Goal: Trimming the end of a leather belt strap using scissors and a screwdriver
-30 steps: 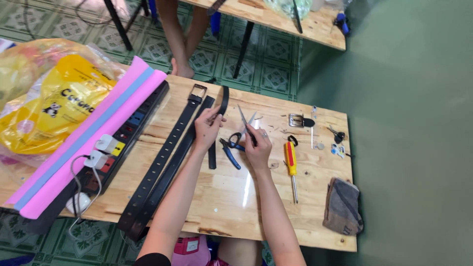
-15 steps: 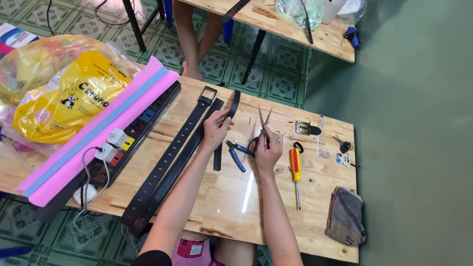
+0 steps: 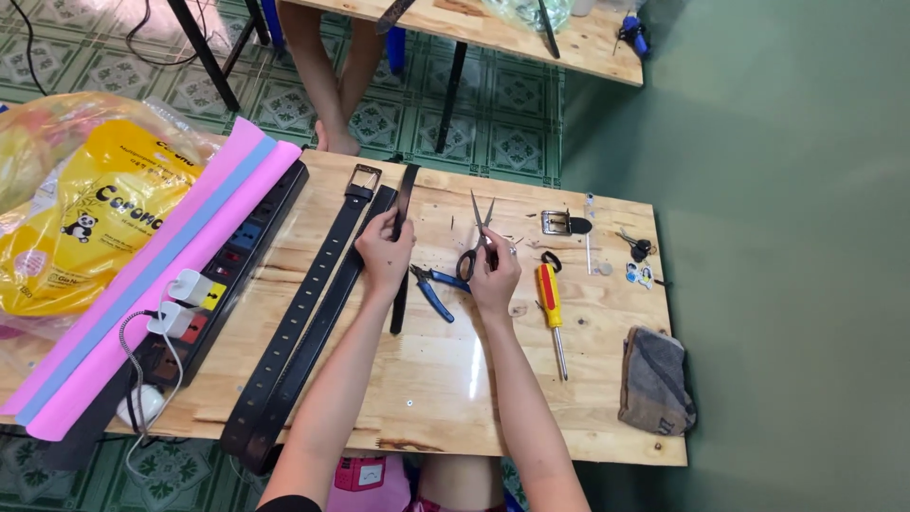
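This is looking like a small workshop. Belts (image 3: 313,303), scissors (image 3: 477,242), pliers (image 3: 434,284) and a screwdriver (image 3: 551,308) are lying on a wood table (image 3: 445,379). Another table (image 3: 531,38) is standing behind it.

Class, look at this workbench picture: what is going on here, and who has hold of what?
A person sits at a wooden table. Their left hand grips a short black strap, lifting its upper part off the table. Their right hand holds scissors with the blades open, pointing up, close to the strap but not touching it. Blue-handled pliers lie between the hands, a red and yellow screwdriver to the right, and two long black belts to the left.
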